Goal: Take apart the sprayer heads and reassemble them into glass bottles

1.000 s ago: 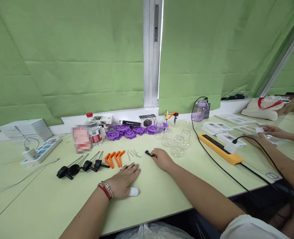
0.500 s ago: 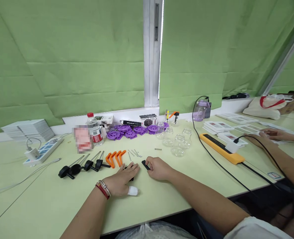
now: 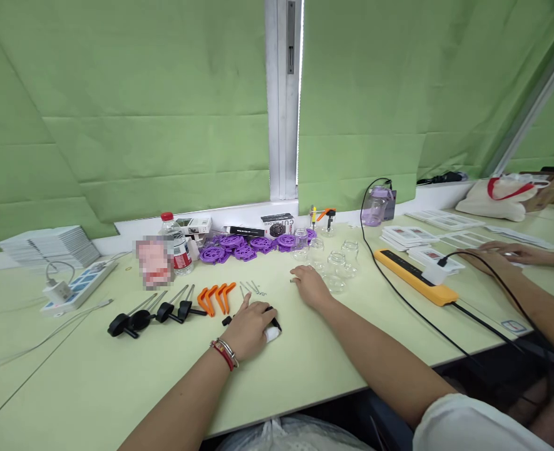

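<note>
grips black part (image 3: 275,322) with left hand (image 3: 251,329); partly covers spring (image 3: 292,281) with right hand (image 3: 311,287), two o'clock from left; can't tell grip.

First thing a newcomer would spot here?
Probably the pile of purple, round, openwork plastic discs at the back of the pale green table, then the row of bright orange, bent plastic pieces in front of its left end. Nearer, the white wrapping on the left hand's thumb stands out beside a partly hidden black piece.
</note>
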{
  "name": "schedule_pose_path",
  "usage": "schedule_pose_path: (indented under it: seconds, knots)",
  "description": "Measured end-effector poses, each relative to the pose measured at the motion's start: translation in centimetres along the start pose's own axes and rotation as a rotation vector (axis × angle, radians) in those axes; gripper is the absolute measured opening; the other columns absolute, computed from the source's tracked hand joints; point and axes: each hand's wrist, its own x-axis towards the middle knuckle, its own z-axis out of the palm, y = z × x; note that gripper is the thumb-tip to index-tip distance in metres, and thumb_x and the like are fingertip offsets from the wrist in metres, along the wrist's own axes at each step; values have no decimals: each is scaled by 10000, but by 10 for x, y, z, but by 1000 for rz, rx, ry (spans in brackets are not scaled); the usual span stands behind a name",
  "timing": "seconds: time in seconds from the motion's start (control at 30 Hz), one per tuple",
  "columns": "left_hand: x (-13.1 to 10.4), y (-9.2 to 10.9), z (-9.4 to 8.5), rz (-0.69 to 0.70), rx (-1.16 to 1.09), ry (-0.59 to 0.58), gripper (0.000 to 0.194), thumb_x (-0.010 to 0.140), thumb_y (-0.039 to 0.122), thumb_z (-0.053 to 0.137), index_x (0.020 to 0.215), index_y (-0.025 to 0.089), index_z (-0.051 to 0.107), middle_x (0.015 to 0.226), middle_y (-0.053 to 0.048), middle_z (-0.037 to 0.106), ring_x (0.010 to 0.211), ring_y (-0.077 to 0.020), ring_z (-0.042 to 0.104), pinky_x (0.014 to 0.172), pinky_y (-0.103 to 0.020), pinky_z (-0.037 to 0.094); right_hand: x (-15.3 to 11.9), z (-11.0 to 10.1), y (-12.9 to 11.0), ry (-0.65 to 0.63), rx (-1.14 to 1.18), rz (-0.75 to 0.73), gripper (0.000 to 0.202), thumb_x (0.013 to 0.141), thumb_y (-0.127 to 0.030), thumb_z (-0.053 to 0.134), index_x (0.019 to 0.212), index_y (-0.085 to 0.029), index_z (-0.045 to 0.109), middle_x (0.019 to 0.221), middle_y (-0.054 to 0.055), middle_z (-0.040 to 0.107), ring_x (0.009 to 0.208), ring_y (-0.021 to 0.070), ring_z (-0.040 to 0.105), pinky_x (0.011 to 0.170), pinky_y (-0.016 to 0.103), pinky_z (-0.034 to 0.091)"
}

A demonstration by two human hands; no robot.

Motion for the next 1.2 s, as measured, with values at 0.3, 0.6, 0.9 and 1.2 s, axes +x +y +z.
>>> schedule_pose_path:
  seconds: [0.3, 0.6, 0.9, 1.2]
  knots:
    - [-5, 7, 1, 71, -12, 15, 315, 846, 228, 463, 1147, 253, 551, 1062, -66, 593, 1026, -223, 522, 1055, -512, 187, 1, 6, -1, -173, -117, -53, 218, 780, -45, 479, 768, -174, 655, 830, 77, 652, 847, 203, 549, 733, 275, 324]
    - [-4, 16, -2, 46, 25, 53, 241, 883, 325, 441, 885, 226, 661, 841, -57, 608, 849, -203, 523, 833, -371, 348, -17, 17, -32, -202, 33, -196, 276, 769, -38, 472, 840, -195, 687, 827, 54, 658, 858, 189, 558, 762, 273, 362]
    - [-6, 12, 3, 38, 93, 33, 291, 831, 122, 453, 1051, 250, 595, 938, -50, 600, 877, -201, 512, 800, -353, 327, -22, 21, -31, -154, 478, -190, 318, 793, -61, 459, 977, -192, 682, 962, 56, 644, 881, 152, 593, 833, 283, 450]
    - [-5, 11, 5, 20, 74, -9, 297, 800, 32, 401, 962, 193, 591, 916, -61, 576, 859, -192, 512, 807, -334, 373, -24, 19, -26, -157, 689, -80, 223, 737, -72, 479, 875, -173, 622, 798, 9, 606, 703, 110, 543, 693, 251, 455]
